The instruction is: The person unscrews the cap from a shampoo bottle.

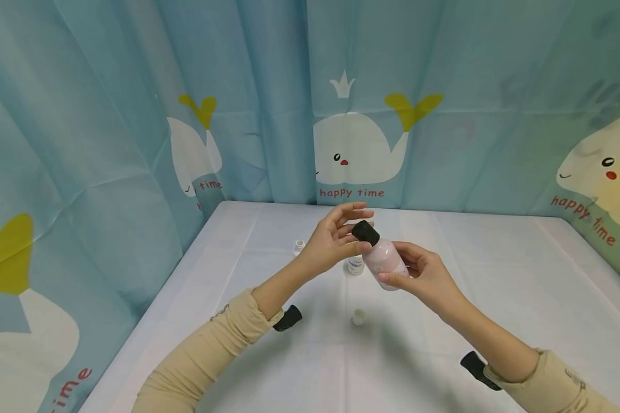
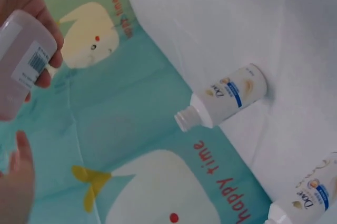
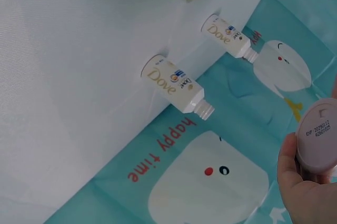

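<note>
My right hand grips a pale pink bottle by its lower body, tilted above the table, its black cap toward the upper left. Beside that cap is my left hand, fingers spread loosely behind it and thumb at the bottle's neck. The left wrist view shows a barcode label on the pink bottle, with the left hand below it. Printed text marks the base of the bottle in the right wrist view, where right-hand fingers wrap its side.
Two white Dove bottles with uncapped necks stand on the white table: one behind the pink bottle, another farther left, partly covered by the left arm. A small whitish cup-like piece sits nearer. A blue whale-print curtain surrounds the table.
</note>
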The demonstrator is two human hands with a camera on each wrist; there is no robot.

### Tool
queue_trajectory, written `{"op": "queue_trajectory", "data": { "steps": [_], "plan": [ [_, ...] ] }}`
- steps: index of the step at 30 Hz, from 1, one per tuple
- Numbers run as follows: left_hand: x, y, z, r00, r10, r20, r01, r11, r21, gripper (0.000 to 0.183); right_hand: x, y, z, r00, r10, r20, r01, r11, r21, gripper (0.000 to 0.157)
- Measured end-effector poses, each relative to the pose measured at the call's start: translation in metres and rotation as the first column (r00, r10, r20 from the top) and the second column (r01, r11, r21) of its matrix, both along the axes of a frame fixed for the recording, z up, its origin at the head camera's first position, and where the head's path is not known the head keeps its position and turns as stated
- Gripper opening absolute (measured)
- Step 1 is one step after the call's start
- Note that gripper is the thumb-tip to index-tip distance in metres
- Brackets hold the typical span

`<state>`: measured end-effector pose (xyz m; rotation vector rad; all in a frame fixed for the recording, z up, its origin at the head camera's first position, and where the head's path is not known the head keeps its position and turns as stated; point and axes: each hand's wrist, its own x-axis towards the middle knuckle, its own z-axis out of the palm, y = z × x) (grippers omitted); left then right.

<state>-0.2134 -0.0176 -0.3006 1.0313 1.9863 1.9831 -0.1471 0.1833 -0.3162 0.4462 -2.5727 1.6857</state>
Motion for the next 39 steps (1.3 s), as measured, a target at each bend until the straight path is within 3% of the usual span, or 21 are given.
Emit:
{"op": "queue_trajectory", "data": {
  "steps": [3, 6, 11, 25, 33, 39],
  "plan": [
    [-0.001, -0.005, 0.001, 0.992, -0.113, -0.062, 0.115, 0.993, 0.024, 0.064, 0.000, 0.000, -0.001, 1.000, 0.001, -0.002, -0.001, 1.000, -0.003, 0.050],
    [-0.003, -0.008, 0.002, 0.975, -0.182, -0.129, 0.187, 0.982, 0.026, 0.060, 0.000, 0.000, -0.001, 1.000, 0.000, -0.004, 0.000, 1.000, -0.005, 0.049],
    [-0.005, -0.012, 0.004, 0.967, -0.206, -0.151, 0.209, 0.978, 0.005, 0.048, 0.001, 0.000, -0.002, 1.000, 0.000, 0.001, 0.000, 1.000, -0.007, 0.049],
    [-0.003, -0.008, 0.007, 0.999, -0.045, -0.022, 0.044, 0.999, -0.010, 0.043, 0.001, -0.001, -0.002, 1.000, -0.010, 0.017, 0.010, 1.000, 0.007, 0.050],
    [-0.003, -0.005, 0.005, 0.993, 0.093, -0.072, -0.098, 0.993, -0.070, 0.037, 0.001, -0.001, -0.003, 1.000, 0.003, 0.009, -0.003, 1.000, -0.009, 0.049],
    [-0.003, -0.005, 0.007, 0.990, 0.117, -0.073, -0.123, 0.988, -0.089, 0.049, 0.000, -0.001, -0.003, 1.000, 0.001, 0.005, -0.001, 1.000, -0.005, 0.050]
  ]
}}
